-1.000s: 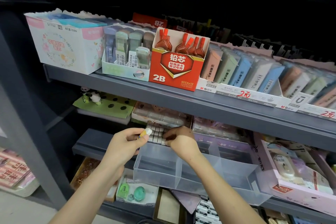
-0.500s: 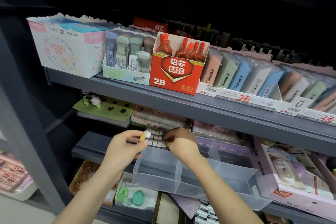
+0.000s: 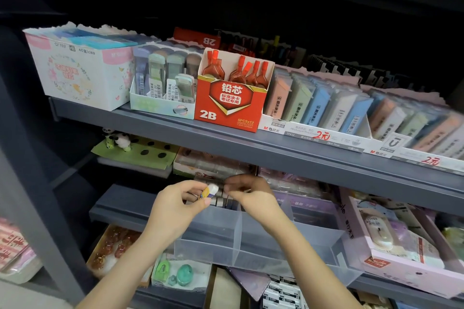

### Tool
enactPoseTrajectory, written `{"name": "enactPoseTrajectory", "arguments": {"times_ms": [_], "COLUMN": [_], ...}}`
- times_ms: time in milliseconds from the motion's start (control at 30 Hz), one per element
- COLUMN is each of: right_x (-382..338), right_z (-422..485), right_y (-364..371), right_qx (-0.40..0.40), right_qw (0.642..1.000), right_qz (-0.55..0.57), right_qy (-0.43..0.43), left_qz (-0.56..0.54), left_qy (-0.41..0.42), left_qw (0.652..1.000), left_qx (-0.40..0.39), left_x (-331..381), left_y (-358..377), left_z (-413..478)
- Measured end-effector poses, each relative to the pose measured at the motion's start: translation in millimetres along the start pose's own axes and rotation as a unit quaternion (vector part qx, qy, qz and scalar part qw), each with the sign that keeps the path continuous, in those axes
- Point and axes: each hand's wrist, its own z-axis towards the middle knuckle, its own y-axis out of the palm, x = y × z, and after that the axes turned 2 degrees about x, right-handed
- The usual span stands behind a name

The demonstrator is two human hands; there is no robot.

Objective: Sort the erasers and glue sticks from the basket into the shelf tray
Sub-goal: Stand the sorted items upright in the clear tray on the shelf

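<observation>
Above the rear of the tray, we find the left hand curled, pinching a glue stick, its long axis slanted, white cap up towards the right hand. That hand bends over the erasers; grip undetermined.

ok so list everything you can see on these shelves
glue stick: one, white cap, yellow-blue body, above tray
clear divided tray: one, transparent, middle shelf
small blocks: several, grey, tray's back left
2B lead box: one, red, upper shelf
floral box: one, white, upper shelf left
pastel lead cases: many, pink, green, blue, upper shelf right
left hand: pinches glue stick
right hand: at the blocks, grip unclear
</observation>
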Motion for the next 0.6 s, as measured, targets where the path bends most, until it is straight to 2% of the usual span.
{"name": "enactPoseTrajectory", "arguments": {"times_ms": [67, 167, 233, 333, 400, 467, 600], "right_x": [-5, -10, -12, -9, -5, -1, 5], "right_z": [-10, -19, -20, -14, -8, -3, 4], "right_y": [-8, -14, -16, -28, -35, -35, -20], "right_qx": [-0.050, -0.087, -0.074, -0.008, 0.025, 0.024, -0.003], "right_qw": [0.996, 0.993, 0.994, 0.998, 0.998, 0.991, 0.974], "right_qz": [0.076, 0.047, 0.015, -0.002, -0.049, -0.135, -0.228], "right_qy": [-0.015, -0.056, -0.077, -0.054, -0.022, -0.010, -0.009], "left_qz": [0.000, -0.015, -0.014, 0.023, 0.121, 0.199, 0.219], "left_qy": [0.016, 0.037, 0.045, 0.054, 0.074, 0.076, 0.056], "left_qw": [1.000, 0.999, 0.999, 0.998, 0.990, 0.977, 0.973], "left_qx": [-0.012, -0.021, -0.027, -0.019, -0.008, -0.010, -0.052], "left_x": [2, 8, 11, 11, 9, 8, -2], "left_y": [3, 10, 15, 13, 9, 8, 18], "left_z": [0, 0, 2, 10, 19, 27, 37]}}
